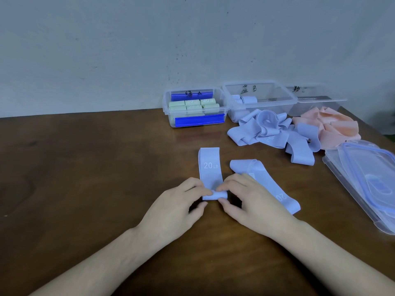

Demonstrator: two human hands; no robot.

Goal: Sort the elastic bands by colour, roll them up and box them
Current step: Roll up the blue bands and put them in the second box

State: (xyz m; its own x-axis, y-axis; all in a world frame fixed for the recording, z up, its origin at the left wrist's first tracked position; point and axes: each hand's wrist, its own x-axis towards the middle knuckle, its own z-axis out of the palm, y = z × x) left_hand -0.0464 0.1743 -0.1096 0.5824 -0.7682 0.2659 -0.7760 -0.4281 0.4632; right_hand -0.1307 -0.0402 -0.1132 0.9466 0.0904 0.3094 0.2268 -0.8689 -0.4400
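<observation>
Both forearms are seen reaching in from 6 o'clock over the brown table [85,167]. At 3 o'clock, clear lids [363,189] with blue seals are stacked at the table's edge. Three clear boxes are lined up against the wall at 1 o'clock: the green-band box [171,116] is filled with rolled green bands, the blue-band box [263,97] holds a few blue rolls, and the pink-band box [316,103] is partly hidden. In front of them a loose blue pile [267,135] and a pink pile [333,129] are heaped, touching each other. Near the centre, a second flat blue band [277,189] lies partly under the right hand [252,201]. The blue band [210,167] marked 20 LB is laid flat, and its near end is pinched and curled into a small roll by the left hand [181,201] and the right hand together.
</observation>
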